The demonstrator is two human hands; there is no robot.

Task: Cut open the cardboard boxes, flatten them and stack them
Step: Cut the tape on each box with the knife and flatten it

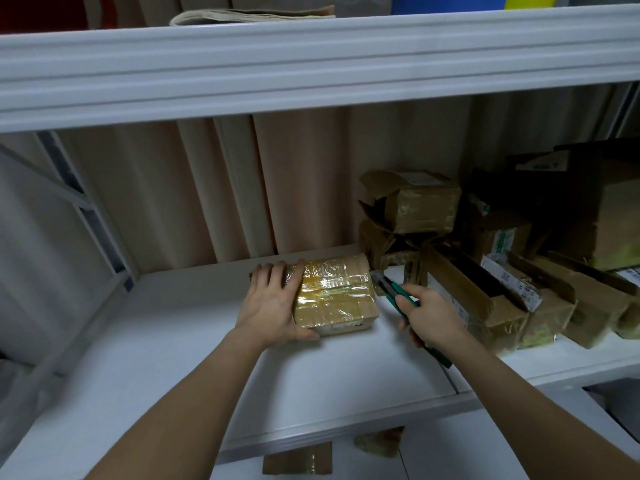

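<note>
A small cardboard box [337,296] wrapped in shiny clear tape lies on the white shelf [173,341]. My left hand [273,303] grips its left end, fingers over the far edge and thumb at the near side. My right hand [431,315] holds a green utility knife [393,289] just right of the box. The knife's tip points at the box's upper right corner and seems to touch it.
A heap of opened and torn cardboard boxes [485,258] fills the right part of the shelf. The upper shelf's thick white beam [311,67] hangs overhead. Cardboard scraps [298,462] lie on the floor below. Beige curtain behind.
</note>
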